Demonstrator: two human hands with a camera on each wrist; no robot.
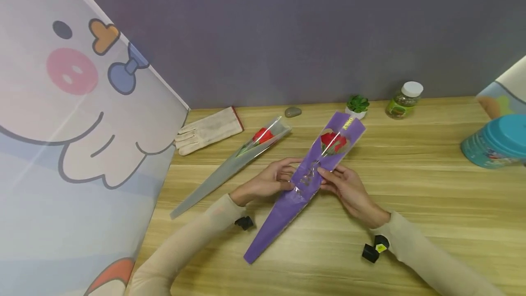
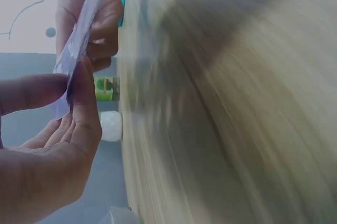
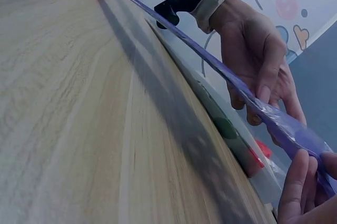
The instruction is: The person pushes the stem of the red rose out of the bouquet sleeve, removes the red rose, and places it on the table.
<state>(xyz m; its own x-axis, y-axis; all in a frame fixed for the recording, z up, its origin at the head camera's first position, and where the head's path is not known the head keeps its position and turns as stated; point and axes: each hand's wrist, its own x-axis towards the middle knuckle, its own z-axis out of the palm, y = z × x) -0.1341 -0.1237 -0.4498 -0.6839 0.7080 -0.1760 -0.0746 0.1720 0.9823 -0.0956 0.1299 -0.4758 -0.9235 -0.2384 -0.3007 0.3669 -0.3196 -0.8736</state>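
Tapering toward the near side of the desk (image 1: 431, 186), a purple-wrapped rose (image 1: 303, 186) slanted away, raised above the wood; its narrow tip perhaps hung close to the surface, though the right wrist view blurred there. The left hand (image 1: 271, 181) pinched its left edge between thumb and fingers, and the right hand (image 1: 351, 194) pinched the opposite edge, so each grip was closed to little more than the wrapping's thickness. Past the left hand lay a grey-wrapped rose (image 1: 226, 173), apart from the purple one. A teal lidded tub (image 1: 493, 145) stood at the right. Beyond the grey wrapping rested a white glove (image 1: 211, 132); near the dark grey wall (image 1: 308, 35) were a pebble (image 1: 293, 112), a potted succulent (image 1: 358, 104) and a white-lidded jar (image 1: 403, 102).
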